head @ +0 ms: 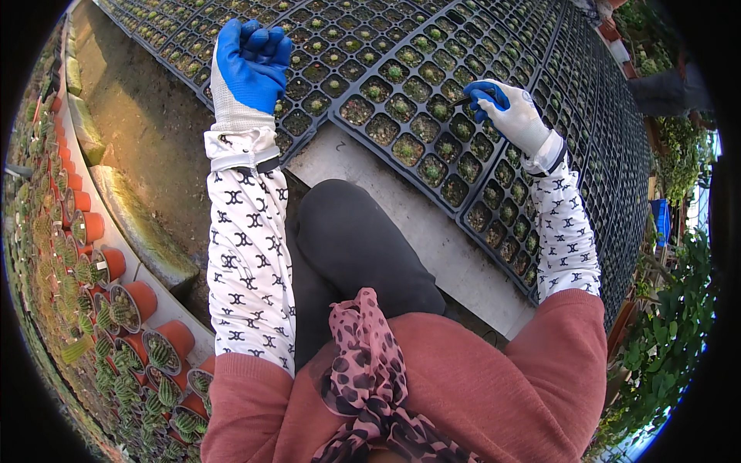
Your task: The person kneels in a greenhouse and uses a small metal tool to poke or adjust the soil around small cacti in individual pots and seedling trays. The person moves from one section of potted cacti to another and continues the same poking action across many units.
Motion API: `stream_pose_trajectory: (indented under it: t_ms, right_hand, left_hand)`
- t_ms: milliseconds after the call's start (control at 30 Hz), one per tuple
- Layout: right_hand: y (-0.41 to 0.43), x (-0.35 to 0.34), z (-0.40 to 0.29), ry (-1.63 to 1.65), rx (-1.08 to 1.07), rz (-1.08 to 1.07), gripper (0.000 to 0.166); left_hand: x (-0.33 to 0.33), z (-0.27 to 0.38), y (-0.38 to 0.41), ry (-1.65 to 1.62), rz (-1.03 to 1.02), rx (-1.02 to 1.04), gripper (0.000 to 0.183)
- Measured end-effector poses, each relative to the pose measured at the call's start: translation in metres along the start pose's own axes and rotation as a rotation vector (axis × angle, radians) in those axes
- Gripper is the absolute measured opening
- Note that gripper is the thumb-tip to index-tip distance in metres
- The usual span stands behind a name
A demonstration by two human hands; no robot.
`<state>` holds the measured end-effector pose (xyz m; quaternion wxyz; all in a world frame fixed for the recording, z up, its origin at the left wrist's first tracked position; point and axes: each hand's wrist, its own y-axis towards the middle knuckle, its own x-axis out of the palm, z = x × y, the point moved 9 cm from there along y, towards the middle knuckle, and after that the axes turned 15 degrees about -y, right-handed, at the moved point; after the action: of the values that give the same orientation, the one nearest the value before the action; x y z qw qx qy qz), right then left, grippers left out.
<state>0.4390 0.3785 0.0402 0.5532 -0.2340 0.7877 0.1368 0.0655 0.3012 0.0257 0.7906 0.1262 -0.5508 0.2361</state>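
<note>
Black plastic plug trays (399, 165) with square cells lie before me, most cells holding soil and a small green cactus seedling (395, 72). My left hand (252, 72), in a white glove with a blue coated palm, is raised over the tray at the upper left, palm up with the fingers curled; nothing shows in it. My right hand (509, 110), gloved the same way, is closed around a thin dark tool, perhaps tweezers (461, 102), whose tip points left over the cells near a seedling (440, 110). Its exact kind is not clear.
The trays rest on a pale bench panel (359, 168) close to my knee. At left, past a dirt path (139, 116) and a mossy stone edging (136, 220), stand rows of orange pots (139, 301) with cacti. Leafy plants (660, 341) and a blue container (660, 221) are at right. A person's leg (660, 92) shows at upper right.
</note>
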Motion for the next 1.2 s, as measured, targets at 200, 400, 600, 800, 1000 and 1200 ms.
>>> stream_pose_trajectory:
  t_ms: [200, 400, 600, 800, 1000, 1200]
  right_hand:
    - [-0.002, -0.009, -0.015, -0.120, -0.143, 0.127, 0.030]
    - [-0.005, -0.003, -0.002, -0.008, -0.055, 0.063, 0.028]
    - [-0.002, -0.013, -0.018, 0.061, -0.081, 0.098, 0.027]
    - [-0.001, -0.011, -0.022, 0.029, -0.043, 0.134, 0.025]
    - [0.001, -0.012, -0.028, 0.198, 0.032, 0.129, 0.024]
    - [0.005, -0.004, -0.021, 0.063, -0.056, 0.144, 0.024]
  left_hand:
    - [0.001, 0.001, 0.001, 0.005, -0.030, -0.001, 0.027]
    - [0.000, -0.001, 0.001, -0.011, -0.009, -0.005, 0.024]
    - [0.000, 0.007, -0.002, 0.008, -0.009, 0.013, 0.025]
    - [0.004, 0.005, -0.001, -0.004, -0.007, -0.002, 0.024]
    - [0.000, 0.004, -0.002, -0.040, 0.006, 0.012, 0.021]
    - [0.002, -0.001, -0.001, -0.047, 0.007, -0.008, 0.020]
